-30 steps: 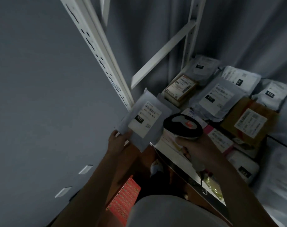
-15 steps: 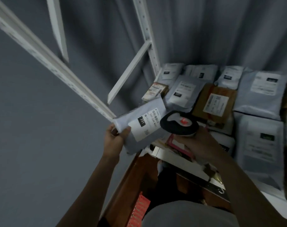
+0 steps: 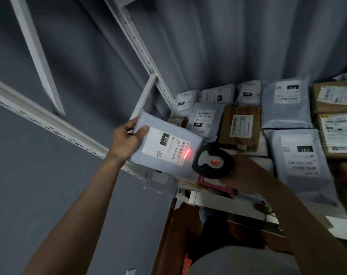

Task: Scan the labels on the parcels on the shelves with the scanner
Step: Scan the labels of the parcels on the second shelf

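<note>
Now the red scan line lights up on the label (image 3: 167, 147) — half a second ago there was no beam on it — so by the look of it this read is happening right now. The left hand (image 3: 127, 139) pinches the grey parcel (image 3: 164, 149) by its top corner, thumb over the front, holding it tilted out in front of the shelf (image 3: 208, 197). The right hand (image 3: 246, 171) wraps the scanner (image 3: 212, 162), aimed close at the barcode. Behind, more grey mailers and brown parcels lie labels-up across the shelf, seemingly waiting their turn. White slotted uprights (image 3: 140, 48), a grey curtain backdrop, dim light all round.
</note>
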